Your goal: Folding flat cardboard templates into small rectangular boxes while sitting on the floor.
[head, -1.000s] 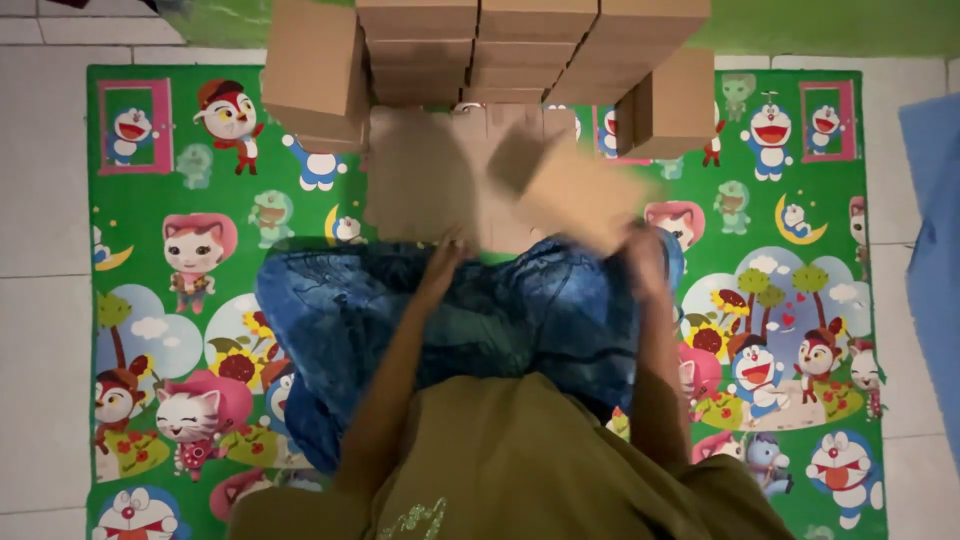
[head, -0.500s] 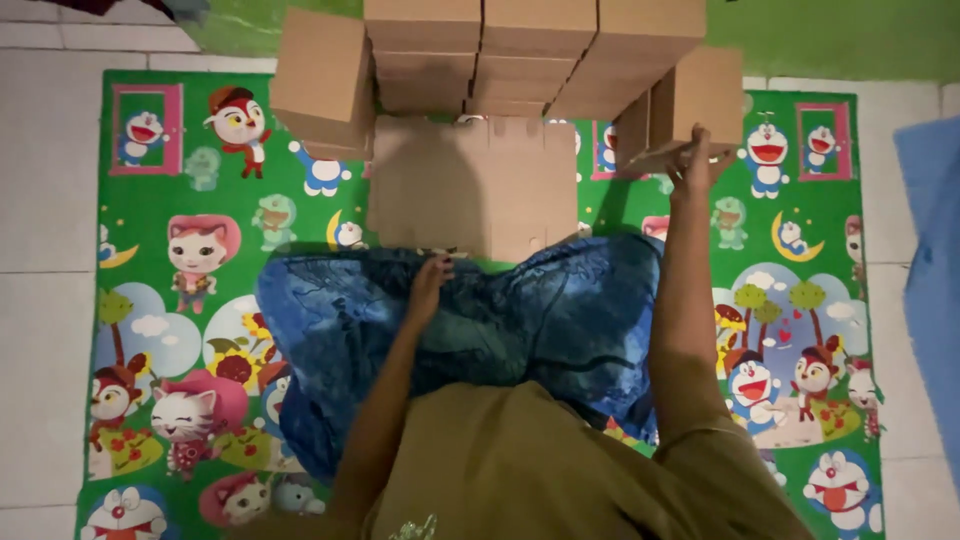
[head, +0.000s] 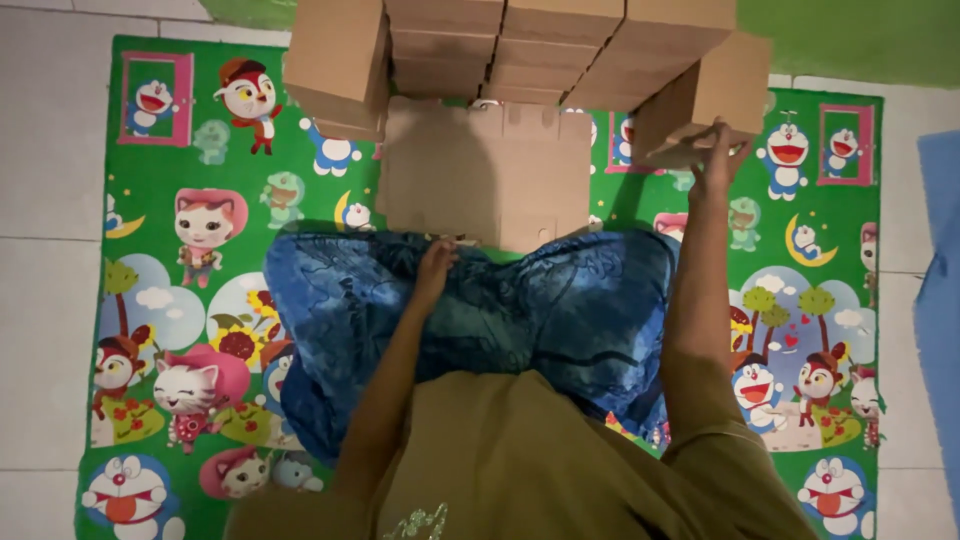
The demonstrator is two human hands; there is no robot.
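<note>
Stack of folded cardboard boxes [head: 520, 45] stands at the mat's [head: 170, 200] far edge. Flat box blank [head: 485, 175] lies before it. Right hand [head: 718, 155] grips a folded box [head: 715, 95] at the stack's right end, judged mid-placement; seating it squarely remains. Left hand [head: 437, 262] rests loosely beside the blank, holding nothing.

Folded cardboard box [head: 715, 100]: plain brown, closed, tilted a little, at the right end of the stack of like boxes [head: 500, 45], its lower edge touched by the right hand [head: 718, 158]. Flat cardboard sheet [head: 487, 172]: brown, unfolded, with notched flaps along its far edge, lying on the cartoon-printed green mat [head: 200, 170] just before the stack, its near edge beside the left hand [head: 437, 262].
</note>
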